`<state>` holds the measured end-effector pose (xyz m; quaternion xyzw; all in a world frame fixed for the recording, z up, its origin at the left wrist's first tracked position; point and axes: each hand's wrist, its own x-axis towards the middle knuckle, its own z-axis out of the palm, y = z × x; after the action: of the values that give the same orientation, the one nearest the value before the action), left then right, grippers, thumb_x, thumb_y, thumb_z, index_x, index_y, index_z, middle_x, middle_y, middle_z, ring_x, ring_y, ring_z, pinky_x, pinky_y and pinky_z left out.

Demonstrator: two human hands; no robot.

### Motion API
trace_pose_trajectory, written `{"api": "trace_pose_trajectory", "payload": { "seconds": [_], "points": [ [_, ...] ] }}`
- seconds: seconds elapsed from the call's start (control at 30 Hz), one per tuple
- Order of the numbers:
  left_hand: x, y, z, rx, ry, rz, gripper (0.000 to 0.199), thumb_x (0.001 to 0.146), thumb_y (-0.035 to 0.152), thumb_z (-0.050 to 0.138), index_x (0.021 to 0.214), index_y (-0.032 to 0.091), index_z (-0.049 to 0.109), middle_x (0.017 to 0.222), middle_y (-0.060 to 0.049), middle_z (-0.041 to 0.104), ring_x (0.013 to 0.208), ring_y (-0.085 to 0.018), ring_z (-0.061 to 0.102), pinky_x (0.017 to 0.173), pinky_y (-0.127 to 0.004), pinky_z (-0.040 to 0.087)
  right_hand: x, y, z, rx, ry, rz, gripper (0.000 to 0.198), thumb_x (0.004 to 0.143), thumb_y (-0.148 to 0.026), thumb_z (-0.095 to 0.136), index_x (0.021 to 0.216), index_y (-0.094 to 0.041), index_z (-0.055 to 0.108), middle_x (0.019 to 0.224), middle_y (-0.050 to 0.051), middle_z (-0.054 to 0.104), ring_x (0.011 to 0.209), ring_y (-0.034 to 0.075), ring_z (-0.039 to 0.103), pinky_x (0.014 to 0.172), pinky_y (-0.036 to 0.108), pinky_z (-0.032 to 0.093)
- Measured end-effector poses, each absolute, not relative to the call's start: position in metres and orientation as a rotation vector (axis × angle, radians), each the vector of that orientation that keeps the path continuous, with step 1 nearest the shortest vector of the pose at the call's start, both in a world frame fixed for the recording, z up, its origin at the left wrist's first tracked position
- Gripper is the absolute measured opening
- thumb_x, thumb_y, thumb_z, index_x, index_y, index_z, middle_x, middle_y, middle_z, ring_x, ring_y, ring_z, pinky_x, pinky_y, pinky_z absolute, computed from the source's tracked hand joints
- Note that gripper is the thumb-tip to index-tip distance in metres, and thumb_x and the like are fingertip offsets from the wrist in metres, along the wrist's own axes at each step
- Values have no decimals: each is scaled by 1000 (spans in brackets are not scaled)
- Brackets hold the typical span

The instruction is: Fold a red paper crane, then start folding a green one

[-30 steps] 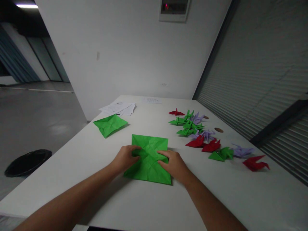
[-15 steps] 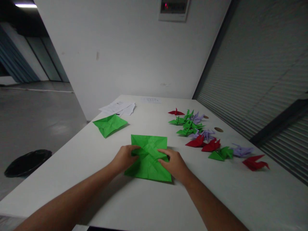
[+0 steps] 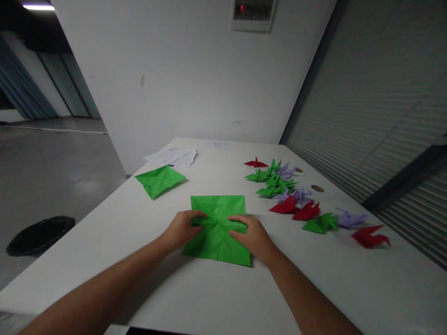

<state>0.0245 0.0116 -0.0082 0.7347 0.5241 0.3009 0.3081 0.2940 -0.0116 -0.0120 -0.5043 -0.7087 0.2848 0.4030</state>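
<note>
A square sheet of green origami paper (image 3: 218, 249), marked with crossing creases, lies mostly opened out on the table in front of me. At its left side my left hand (image 3: 181, 228) grips it, thumb and forefinger drawing a fold of paper between them. My right hand (image 3: 254, 235) does the same on the right side, its forefinger and thumb pinching the paper toward the middle. The lower fingers of both hands are hidden. A second creased green sheet (image 3: 160, 180) rests farther off to the left, touched by neither hand.
Several folded paper cranes stand along the right, among them green cranes (image 3: 274, 186), red cranes (image 3: 306, 211) and a purple crane (image 3: 351, 218). Printed papers (image 3: 172, 156) lie at the back left of the white table (image 3: 115, 242). A black-lined bin (image 3: 40, 235) stands on the floor.
The green paper's right side has shifted slightly to the right and its upper right corner sits flatter. Both hands keep their hold in nearly the same place.
</note>
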Motion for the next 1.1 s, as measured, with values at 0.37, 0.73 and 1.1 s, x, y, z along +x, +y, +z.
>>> {"api": "trace_pose_trajectory", "payload": {
  "seconds": [0.37,0.73,1.1],
  "points": [
    [28,8,-4,1987,1317,759,41,71,17,73,110,21,81,95,-5,81,76,-24,70,71,-32,52,294,-11,-14,-1308,-1761,743,33,77,-21,75,109,-20,83,108,12,82,102,32,78,100,54,59],
    [24,10,-1,1955,1266,756,44,64,12,68,104,24,83,94,-3,81,79,-25,70,75,-32,54,302,-4,-22,-1225,-1655,784,46,82,-37,77,124,-18,76,120,14,79,107,32,75,98,50,59],
    [22,8,-4,1979,1132,656,49,64,7,64,107,24,81,95,-2,81,83,-25,73,80,-33,55,303,-11,-10,-1059,-1424,1275,115,77,-39,81,168,-21,14,116,10,78,96,26,77,82,39,65]
  ]
}}
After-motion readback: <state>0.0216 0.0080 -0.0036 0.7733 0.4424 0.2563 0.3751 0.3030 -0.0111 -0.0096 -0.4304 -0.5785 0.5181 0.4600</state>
